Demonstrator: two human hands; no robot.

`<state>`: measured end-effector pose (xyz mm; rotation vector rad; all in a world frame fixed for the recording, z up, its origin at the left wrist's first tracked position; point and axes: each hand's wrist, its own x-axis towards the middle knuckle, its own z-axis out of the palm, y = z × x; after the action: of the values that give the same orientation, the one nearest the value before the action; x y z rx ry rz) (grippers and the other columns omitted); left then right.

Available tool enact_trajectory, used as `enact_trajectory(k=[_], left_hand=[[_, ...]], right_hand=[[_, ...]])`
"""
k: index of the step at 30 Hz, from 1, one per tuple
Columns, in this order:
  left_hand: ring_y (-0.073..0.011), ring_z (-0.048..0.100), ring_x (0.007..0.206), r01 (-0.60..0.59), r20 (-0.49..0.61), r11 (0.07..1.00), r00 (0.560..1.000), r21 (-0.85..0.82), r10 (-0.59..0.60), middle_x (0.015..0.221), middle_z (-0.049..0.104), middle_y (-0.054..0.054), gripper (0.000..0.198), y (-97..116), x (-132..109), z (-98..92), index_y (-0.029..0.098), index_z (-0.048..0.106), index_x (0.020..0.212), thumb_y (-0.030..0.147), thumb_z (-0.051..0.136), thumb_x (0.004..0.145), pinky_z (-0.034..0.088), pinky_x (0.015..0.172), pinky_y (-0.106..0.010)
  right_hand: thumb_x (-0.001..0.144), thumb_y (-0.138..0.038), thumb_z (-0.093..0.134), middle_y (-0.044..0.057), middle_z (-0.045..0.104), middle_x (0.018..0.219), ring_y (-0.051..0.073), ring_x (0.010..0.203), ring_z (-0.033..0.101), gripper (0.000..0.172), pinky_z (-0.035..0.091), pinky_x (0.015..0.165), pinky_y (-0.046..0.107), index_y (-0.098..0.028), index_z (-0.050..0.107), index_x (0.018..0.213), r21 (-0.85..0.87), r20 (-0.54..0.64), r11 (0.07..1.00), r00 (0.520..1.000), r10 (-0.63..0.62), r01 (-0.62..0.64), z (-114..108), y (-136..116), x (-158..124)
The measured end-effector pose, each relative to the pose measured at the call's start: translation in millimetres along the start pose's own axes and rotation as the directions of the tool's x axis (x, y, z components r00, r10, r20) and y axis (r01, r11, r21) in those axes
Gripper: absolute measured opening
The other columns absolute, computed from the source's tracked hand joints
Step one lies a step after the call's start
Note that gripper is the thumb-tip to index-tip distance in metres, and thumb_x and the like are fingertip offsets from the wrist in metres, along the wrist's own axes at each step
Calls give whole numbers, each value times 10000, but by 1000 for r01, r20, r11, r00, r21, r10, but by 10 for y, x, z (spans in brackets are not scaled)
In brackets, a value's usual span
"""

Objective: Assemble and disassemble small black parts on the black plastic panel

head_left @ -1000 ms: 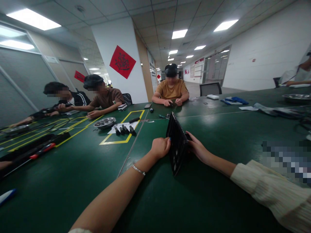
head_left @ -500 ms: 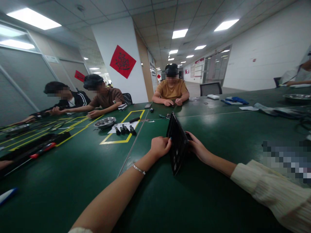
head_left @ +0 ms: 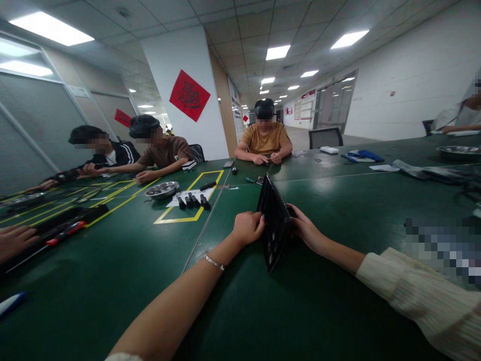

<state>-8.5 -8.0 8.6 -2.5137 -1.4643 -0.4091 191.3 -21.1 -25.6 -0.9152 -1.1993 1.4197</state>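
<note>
My left hand (head_left: 248,226) was closed on the left side of a flat, black, rectangular, plastic-looking case (head_left: 273,231), while my right hand (head_left: 305,228), partly curled, gripped its right side, some fingers hidden behind it. I held it steeply tilted over the dark green table (head_left: 323,301), well in from the far edge, where a person in a mustard shirt (head_left: 266,140) sat.

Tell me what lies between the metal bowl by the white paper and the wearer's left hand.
Head view: white paper, black cylindrical parts, yellow tape, then the table seam, from metal bowl to left hand.
</note>
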Motion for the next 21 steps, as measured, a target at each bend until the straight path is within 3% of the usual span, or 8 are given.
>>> enact_trajectory(k=[21], left_hand=[[-168,550,621,-26,27,1000,999,-4,26,692,611,-78,444,-15,7,23,179,572,785,375,188,892,347,593,-280]], right_hand=[[732,-301,554,12,581,917,136,642,535,576,391,529,253,-264,368,1275,8,3,1000,1000,2,-2,17,-44,-31]])
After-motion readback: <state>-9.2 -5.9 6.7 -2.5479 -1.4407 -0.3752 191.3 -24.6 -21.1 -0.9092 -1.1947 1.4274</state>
